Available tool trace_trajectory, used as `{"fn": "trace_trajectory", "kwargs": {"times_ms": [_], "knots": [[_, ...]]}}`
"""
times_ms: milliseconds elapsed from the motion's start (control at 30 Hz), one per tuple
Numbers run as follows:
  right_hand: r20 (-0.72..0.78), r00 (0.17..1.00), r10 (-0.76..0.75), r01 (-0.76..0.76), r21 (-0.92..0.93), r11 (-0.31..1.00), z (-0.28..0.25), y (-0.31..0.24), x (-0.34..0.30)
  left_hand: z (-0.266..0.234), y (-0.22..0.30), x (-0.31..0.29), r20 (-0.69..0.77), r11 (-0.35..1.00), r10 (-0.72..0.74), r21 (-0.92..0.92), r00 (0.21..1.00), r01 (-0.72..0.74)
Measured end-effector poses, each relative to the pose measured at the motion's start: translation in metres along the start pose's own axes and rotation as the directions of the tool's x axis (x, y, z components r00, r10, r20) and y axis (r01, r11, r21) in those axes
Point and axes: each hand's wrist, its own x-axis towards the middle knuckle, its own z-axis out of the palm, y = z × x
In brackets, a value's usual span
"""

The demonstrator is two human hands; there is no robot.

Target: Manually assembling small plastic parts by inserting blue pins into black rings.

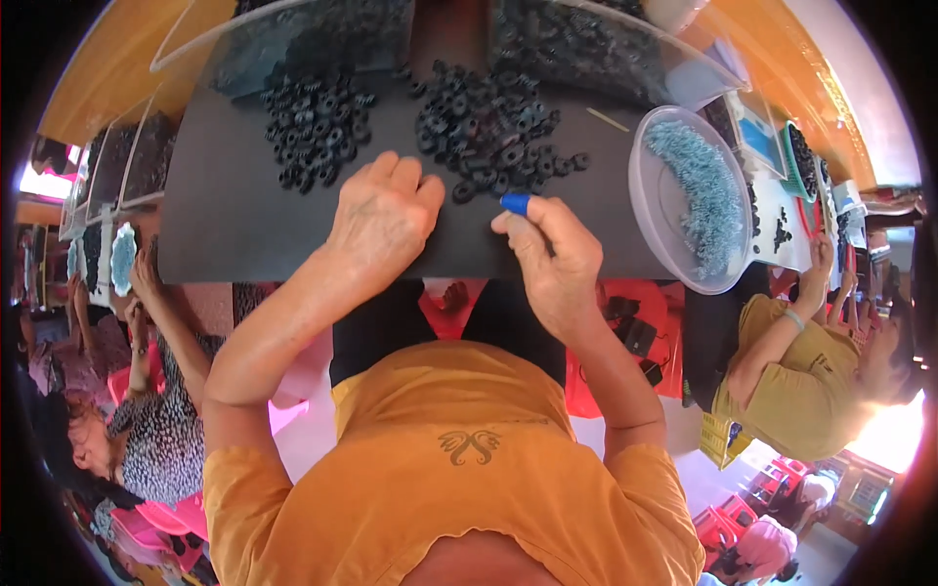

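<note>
My left hand (386,215) is above the dark tabletop (225,225), its fingers curled into a closed grip. Anything inside it is hidden from view. My right hand (559,256) is beside it, a blue finger cover (515,203) on one fingertip. Its thumb and fingers come together in a pinch, and I cannot make out what is between them. Just beyond the right hand lies a loose pile of small black ring-shaped parts (489,127). A second pile of black ring-shaped parts (315,127) spreads past the left hand.
At the right table edge stands a translucent round bowl (647,220) holding thin light-blue pieces (699,186). Clear bins (586,54) of black parts line the far side. A thin pale stick (608,119) lies near the bowl. Co-workers sit at left (166,420) and right (811,381).
</note>
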Motion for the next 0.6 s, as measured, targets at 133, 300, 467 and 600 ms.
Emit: {"fn": "trace_trajectory", "kwargs": {"times_ms": [133,300,467,600], "knots": [[-0.019,1.0,-0.002,0.001,-0.048,0.999,-0.006,0.001,0.003,0.008,0.011,-0.006,-0.057,0.981,0.128,0.152,0.99,-0.119],[-0.024,1.0,-0.006,0.006,-0.019,1.0,-0.012,-0.002,0.006,0.007,0.015,-0.007,0.001,0.967,0.212,0.146,0.977,-0.21],[-0.025,0.999,-0.019,0.019,0.006,1.0,-0.014,-0.006,0.011,0.013,0.012,-0.009,-0.046,0.944,0.278,0.2,0.959,-0.264],[-0.074,0.996,-0.052,0.053,0.006,0.999,-0.02,-0.004,0.009,0.005,0.014,-0.006,0.036,0.937,0.294,0.185,0.955,-0.295]]}}
